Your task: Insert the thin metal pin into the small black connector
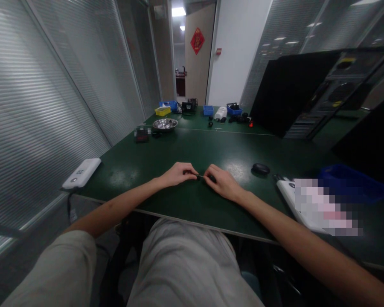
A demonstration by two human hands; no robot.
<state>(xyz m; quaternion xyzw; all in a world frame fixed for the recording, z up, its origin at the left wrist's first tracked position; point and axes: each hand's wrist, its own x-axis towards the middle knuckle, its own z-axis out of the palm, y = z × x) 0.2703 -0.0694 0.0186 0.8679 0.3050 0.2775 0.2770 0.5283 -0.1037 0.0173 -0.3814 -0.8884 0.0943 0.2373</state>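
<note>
1. The small dark part (pixel 201 175) sits between your two hands, just above the green worktop (pixel 185 145) near its front edge. It is thin and short, and too small here to make out its exact form.

2. Your left hand (pixel 178 174) is curled, fingertips pinched on the part's left end. Your right hand (pixel 220 182) meets it from the other side, fingers closed on the right end and on something dark under the fingertips. Both hands rest low on the worktop.

3. Judging by its size, the part is very light and probably stiff; it will likely slip or flick away if your pinch loosens. Hold it close to the ends with the fingertips, as you do now, and keep your wrists planted for steadiness.

4. Just right of your right hand lies a dark oval object (pixel 260 169), apart from your fingers. Beyond it are a white device (pixel 288 192), partly blurred out, and a blue bin (pixel 352 183).

5. To your left, at the worktop's edge, lies a white flat device (pixel 82 172) with a cable hanging down.

6. Farther off sit a metal bowl (pixel 165 124), a yellow bin (pixel 162 111), more blue bins (pixel 208 110) and a large black case (pixel 307 89) on the right.
</note>
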